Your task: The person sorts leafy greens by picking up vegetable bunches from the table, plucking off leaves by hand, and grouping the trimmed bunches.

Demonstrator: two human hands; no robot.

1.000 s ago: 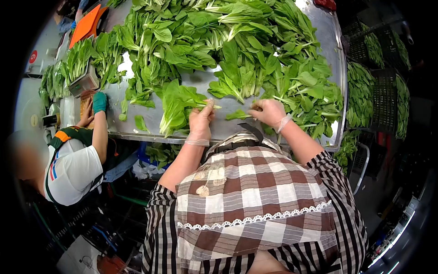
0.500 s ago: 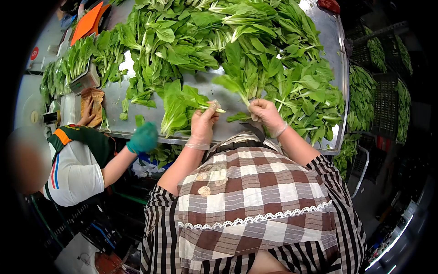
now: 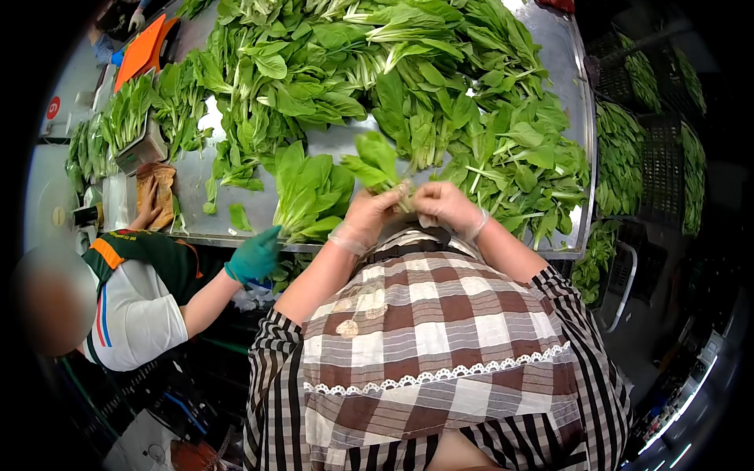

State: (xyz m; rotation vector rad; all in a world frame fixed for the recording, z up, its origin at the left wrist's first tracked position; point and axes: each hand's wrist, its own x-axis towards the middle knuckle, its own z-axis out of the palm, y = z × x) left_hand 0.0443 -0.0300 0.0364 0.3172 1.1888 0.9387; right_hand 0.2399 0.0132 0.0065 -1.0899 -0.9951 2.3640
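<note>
My left hand (image 3: 375, 210), in a thin clear glove, is closed around the stems of a small leafy green (image 3: 371, 161). Its leaves point up and away from me over the metal table. Close beside it, my right hand (image 3: 449, 206), gloved the same way, has its fingers pinched at the stem end of that green; the contact itself is partly hidden. Left of my hands, a loose bunch of leafy greens (image 3: 310, 188) lies near the table's front edge. A co-worker's green-gloved hand (image 3: 254, 255) is at the stem end of this bunch.
Large piles of leafy greens (image 3: 424, 94) cover the metal table (image 3: 580, 157). To the right stand black crates (image 3: 664, 169) of greens. On the left are a scale (image 3: 144, 151) holding greens, an orange panel (image 3: 141, 51) and a co-worker (image 3: 141, 298) with one hand on a brown cloth (image 3: 155, 196).
My right hand has moved left to meet my left hand, and the held green now points upward. The co-worker's gloved hand has reached the stems of the loose bunch.
</note>
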